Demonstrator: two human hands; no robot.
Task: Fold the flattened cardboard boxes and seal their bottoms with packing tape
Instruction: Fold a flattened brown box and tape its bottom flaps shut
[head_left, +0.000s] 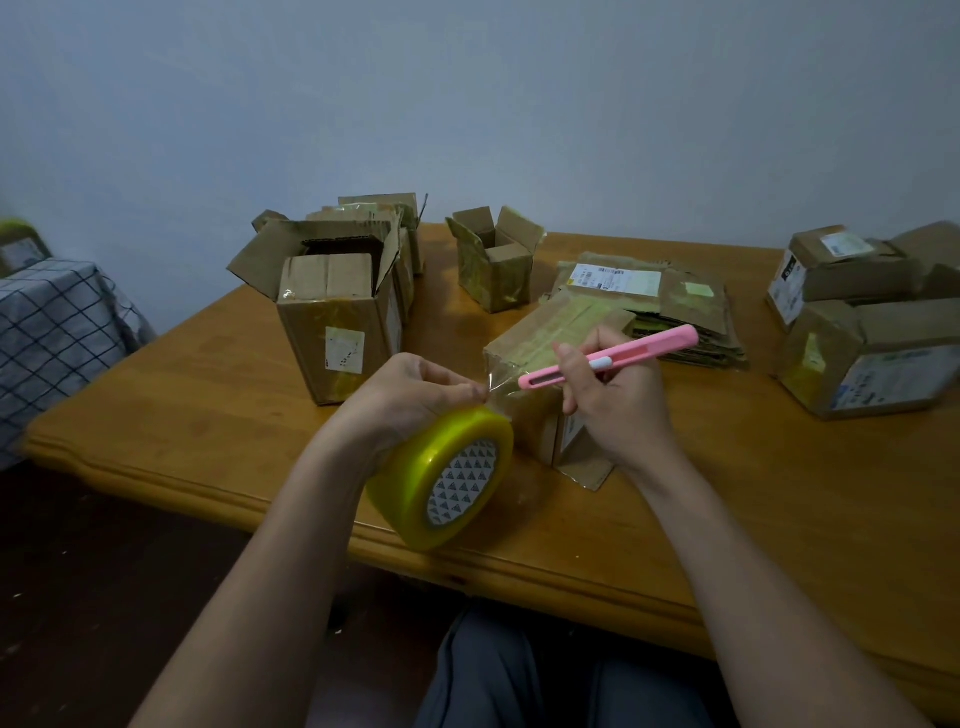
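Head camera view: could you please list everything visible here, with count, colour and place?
table: one, orange-brown wood, under everything.
tape roll: one, yellow-clear, near table edge, gripped by the left hand.
tape strip: one, clear, stretched from roll to near box.
cutter: one, pink, against the strip.
near box: one, brown, centre, being taped.
open boxes: several, brown, back left; a small one at back centre.
flat boxes: a stack, brown, right of centre.
closed boxes: several, brown, far right.
checked cloth: one, grey-white, far left.
wall: grey-blue, behind.
left hand: holds roll, pinches strip.
right hand: holds cutter.
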